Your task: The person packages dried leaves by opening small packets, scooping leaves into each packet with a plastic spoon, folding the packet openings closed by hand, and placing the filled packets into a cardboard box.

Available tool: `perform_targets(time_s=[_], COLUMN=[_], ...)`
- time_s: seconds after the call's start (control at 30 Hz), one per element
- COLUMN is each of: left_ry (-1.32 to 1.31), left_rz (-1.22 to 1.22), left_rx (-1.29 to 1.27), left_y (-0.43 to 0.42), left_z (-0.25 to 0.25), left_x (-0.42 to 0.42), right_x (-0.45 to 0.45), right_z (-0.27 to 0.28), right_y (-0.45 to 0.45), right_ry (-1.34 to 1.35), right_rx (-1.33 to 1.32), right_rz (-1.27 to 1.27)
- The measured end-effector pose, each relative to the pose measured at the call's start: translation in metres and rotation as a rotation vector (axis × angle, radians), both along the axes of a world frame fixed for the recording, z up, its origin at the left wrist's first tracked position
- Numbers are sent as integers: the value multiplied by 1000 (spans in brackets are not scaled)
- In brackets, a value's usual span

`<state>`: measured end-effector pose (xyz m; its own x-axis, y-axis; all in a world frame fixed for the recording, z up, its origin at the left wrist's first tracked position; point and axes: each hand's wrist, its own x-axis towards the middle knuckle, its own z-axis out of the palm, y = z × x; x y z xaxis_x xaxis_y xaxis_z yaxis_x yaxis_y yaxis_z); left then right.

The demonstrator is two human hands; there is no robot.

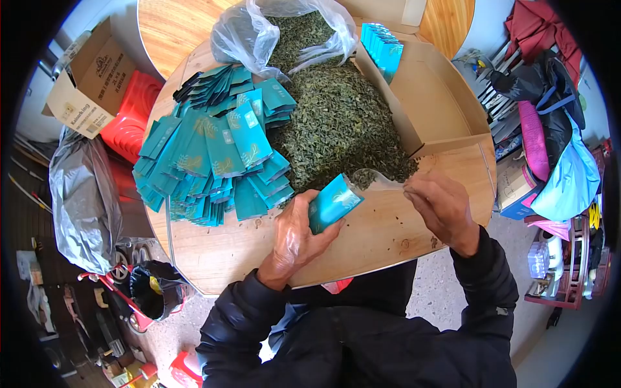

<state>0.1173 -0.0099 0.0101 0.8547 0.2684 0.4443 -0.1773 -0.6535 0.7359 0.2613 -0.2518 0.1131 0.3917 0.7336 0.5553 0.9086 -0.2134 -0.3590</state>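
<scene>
My left hand (299,234) is wrapped round a teal packet (335,203), its top end tilted up and to the right. In my right hand (441,205) the fingers pinch the handle of a spoon (387,183). The spoon's bowl carries dried leaves and lies right at the packet's mouth; whether leaves are inside the packet is hidden. Just beyond both hands rises a large heap of dried green leaves (343,116), spilling from a clear plastic bag (242,42). To the left of the heap lies a spread pile of flat teal packets (194,152).
An open cardboard box (446,103) stands at the table's right side, with a row of teal packets (383,52) at its far left corner. Loose leaf bits dot the wooden table (362,252). On the floor at left stands a bin with a black liner (152,291).
</scene>
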Motion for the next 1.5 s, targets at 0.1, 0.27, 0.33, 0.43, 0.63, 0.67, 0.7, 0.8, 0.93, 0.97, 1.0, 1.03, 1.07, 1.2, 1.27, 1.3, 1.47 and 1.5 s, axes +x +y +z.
perform_targets(time_s=[0.1, 0.27, 0.33, 0.43, 0.63, 0.67, 0.7, 0.8, 0.93, 0.97, 1.0, 1.03, 1.07, 1.2, 1.27, 1.3, 1.47, 1.5], left_ry=[-10, -6, -38, -17, -40, -39, -37, -17, -42, -37, -15, 4, 3, -10, 9, 11, 1, 6], left_rz=[-3, -19, -67, -99, -97, -98, -100, -93, -99, -94, -80, -69, -72, -92, -92, -90, -95, -89], left_rx=[15, 28, 27, -11, -65, -62, -66, -79, -58, -59, -53, -44, -41, -57, -62, -63, -66, -75], left_y=[0, 1, 2, 2, 4, 5, 4, 1, 4, 4, 3, 3, 4, 4, 4, 4, 3, 3], left_z=[0, 0, 0, 6, 4, 5, 4, 2, 0, -1, 1, 2, 2, 2, 3, 2, 3, 3], left_x=[0, 1, 2, 0, -2, -1, -1, -1, 0, -2, -3, -3, -2, -2, -2, -2, -3, -3], right_x=[-1, 2, 6, 4, 1, 0, 1, 0, 0, -1, -1, 0, 1, 6, 7, 7, -10, -10], right_z=[10, 30, 21, 10, -31, -34, -34, -33, -38, -39, -40, -40, -40, -39, -49, -55, -72, -73], right_y=[5, 16, 23, 29, 27, 25, 23, 17, 20, 18, 16, 13, 11, -6, -12, -13, -14, -13], right_ry=[-71, -175, -30, 476, 1327, 1444, 1445, 1511, 1531, 1551, 1555, 1573, 1590, 1523, 1364, 1363, 803, 804], right_rx=[-62, -326, -285, -219, 166, 229, 232, 393, 381, 421, 421, 460, 500, 642, 566, 565, 131, 133], right_rz=[91, 261, 259, 188, 51, 25, 25, -8, -23, -24, -26, -17, -8, 7, -124, -122, -287, -289])
